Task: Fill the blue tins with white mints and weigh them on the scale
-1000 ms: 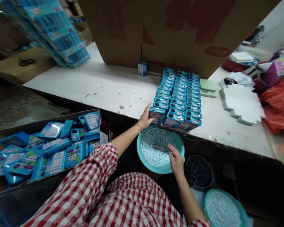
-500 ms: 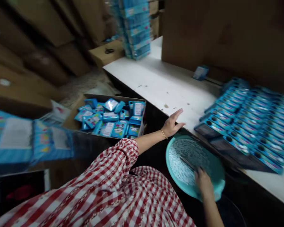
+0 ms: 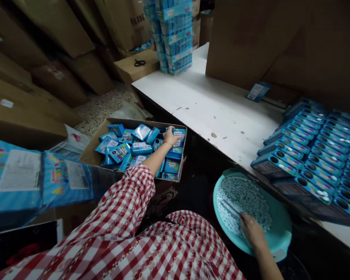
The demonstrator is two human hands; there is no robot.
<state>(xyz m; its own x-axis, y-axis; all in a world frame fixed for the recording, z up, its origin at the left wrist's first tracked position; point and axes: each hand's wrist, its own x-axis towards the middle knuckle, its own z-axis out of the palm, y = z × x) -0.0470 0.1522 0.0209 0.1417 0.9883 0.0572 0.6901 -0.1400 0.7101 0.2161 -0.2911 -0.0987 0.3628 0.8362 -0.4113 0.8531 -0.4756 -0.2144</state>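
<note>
My left hand (image 3: 170,137) reaches into an open cardboard carton (image 3: 90,149) and closes its fingers over a small blue box (image 3: 179,134) at the right end. Several similar boxes lie loosely around it, some printed "CARAMELO MACIZO". My right hand (image 3: 252,229) is over a turquoise basin (image 3: 281,221), closed around a thin, long grey tool (image 3: 231,207). The tool's end rests among many small whitish pieces (image 3: 251,194) in the basin; its full shape cannot be made out.
Rows of blue boxes with round holes (image 3: 306,144) stand on the white table (image 3: 192,105) at right. One blue box (image 3: 258,91) leans near a cardboard panel (image 3: 251,39). Behind are stacked blue packs (image 3: 175,39) and scissors (image 3: 139,62). Large blue packages (image 3: 17,171) stand left.
My left hand has moved left from the table's edge into the carton and onto a small blue box. My right hand stays at the basin with the grey tool.
</note>
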